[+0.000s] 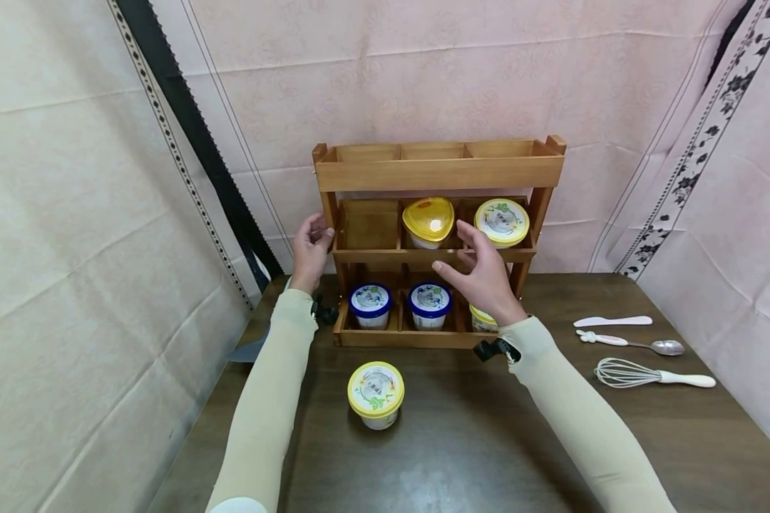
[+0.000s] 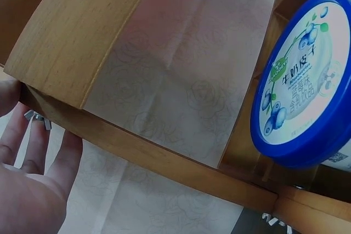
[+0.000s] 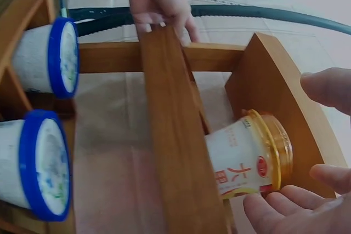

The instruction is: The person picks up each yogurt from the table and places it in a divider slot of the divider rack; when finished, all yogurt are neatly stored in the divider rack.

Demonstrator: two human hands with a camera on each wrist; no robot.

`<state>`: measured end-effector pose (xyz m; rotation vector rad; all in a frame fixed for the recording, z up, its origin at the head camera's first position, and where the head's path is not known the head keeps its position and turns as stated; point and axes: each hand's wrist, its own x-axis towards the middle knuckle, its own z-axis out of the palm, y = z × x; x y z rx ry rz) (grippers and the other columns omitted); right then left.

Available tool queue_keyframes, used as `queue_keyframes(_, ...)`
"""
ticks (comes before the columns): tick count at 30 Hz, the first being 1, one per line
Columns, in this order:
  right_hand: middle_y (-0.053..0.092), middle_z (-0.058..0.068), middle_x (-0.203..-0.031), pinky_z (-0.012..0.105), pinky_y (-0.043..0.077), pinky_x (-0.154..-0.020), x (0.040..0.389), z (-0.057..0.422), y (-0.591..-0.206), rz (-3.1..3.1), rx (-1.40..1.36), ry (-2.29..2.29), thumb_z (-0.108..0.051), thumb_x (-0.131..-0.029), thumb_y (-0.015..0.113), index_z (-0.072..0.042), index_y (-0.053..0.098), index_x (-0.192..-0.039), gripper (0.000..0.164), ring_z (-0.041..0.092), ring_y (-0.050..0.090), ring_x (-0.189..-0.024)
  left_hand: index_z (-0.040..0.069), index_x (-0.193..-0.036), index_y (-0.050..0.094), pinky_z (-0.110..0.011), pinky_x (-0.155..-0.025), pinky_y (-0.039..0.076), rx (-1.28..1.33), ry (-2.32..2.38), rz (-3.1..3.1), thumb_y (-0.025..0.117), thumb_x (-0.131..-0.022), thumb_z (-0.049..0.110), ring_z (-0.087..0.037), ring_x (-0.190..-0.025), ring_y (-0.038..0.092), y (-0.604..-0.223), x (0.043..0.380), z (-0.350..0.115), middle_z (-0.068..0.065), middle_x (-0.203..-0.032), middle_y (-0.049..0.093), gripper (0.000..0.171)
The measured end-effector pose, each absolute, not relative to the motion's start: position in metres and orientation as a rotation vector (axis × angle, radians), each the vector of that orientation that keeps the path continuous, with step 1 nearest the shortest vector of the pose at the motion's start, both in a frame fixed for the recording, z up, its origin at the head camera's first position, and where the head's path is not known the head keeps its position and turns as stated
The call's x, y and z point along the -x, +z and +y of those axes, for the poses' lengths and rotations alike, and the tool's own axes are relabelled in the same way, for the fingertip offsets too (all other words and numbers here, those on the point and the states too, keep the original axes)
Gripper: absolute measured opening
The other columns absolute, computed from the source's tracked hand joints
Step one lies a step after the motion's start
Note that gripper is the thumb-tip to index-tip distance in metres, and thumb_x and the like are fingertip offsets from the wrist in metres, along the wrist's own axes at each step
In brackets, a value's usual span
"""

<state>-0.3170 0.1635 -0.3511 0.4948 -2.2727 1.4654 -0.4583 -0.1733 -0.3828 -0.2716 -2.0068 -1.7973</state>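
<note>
At the left side of a wooden three-tier rack (image 1: 436, 174), my left hand (image 1: 311, 249) holds the end of the middle shelf, thumb in front and fingers at the side post. My right hand (image 1: 481, 274) is spread in front of the middle shelf, with nothing between thumb and fingers. Close to its fingertips stands a cup with a clear amber domed lid (image 3: 247, 154), in the middle compartment. A yellow-lidded tub (image 1: 502, 222) sits in the right compartment. Below are two blue-lidded tubs (image 1: 370, 306) and a yellow-lidded one (image 1: 483, 319), partly hidden by my right wrist.
Another yellow-lidded tub (image 1: 376, 393) stands on the dark table before the rack. To the right lie a white knife (image 1: 612, 321), a spoon (image 1: 635, 343) and a whisk (image 1: 654, 373). Pale cloth (image 1: 423, 85) hangs behind and at both sides.
</note>
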Motion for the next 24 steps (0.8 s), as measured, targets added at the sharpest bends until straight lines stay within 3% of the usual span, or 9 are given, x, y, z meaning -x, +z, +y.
queue_keyframes(5,0.039,0.002,-0.156,0.044,0.044,-0.109,0.308,0.167,-0.370,-2.256,-0.518,1.505,-0.045,-0.084,0.077,-0.029,0.035,-0.151,0.081,0.021,0.040,-0.142,0.034,-0.134,0.056,-0.039,-0.103,0.049,0.269,-1.794,-2.017,0.063,-0.098,0.025,-0.019,-0.119,0.054,-0.384,0.460,-0.174,-0.002,-0.129,0.057,0.038)
queue_keyframes(9,0.041,0.006,-0.154,0.046,0.046,-0.108,0.303,0.169,-0.385,-2.254,-0.550,1.536,-0.038,-0.088,0.076,-0.025,0.037,-0.151,0.076,0.022,0.043,-0.139,0.034,-0.134,0.056,-0.039,-0.103,0.049,0.259,-1.800,-2.019,0.064,-0.097,0.026,-0.019,-0.119,0.055,-0.383,0.459,-0.175,-0.002,-0.130,0.057,0.039)
queue_keyframes(17,0.044,-0.004,-0.151,0.047,0.046,-0.106,0.292,0.162,-0.404,-2.328,-0.578,1.592,-0.033,-0.089,0.075,-0.029,0.039,-0.149,0.070,0.018,0.046,-0.137,0.034,-0.134,0.056,-0.038,-0.103,0.049,0.254,-1.805,-2.013,0.064,-0.097,0.027,-0.020,-0.118,0.054,-0.382,0.460,-0.174,-0.001,-0.129,0.057,0.038)
queue_keyframes(24,0.043,-0.001,-0.153,0.054,0.045,-0.106,0.289,0.148,-0.428,-2.372,-0.669,1.656,-0.026,-0.091,0.073,-0.023,0.039,-0.149,0.068,0.027,0.044,-0.140,0.034,-0.135,0.056,-0.038,-0.103,0.049,0.265,-1.806,-2.012,0.063,-0.098,0.026,-0.019,-0.118,0.054,-0.384,0.461,-0.173,-0.002,-0.128,0.056,0.038)
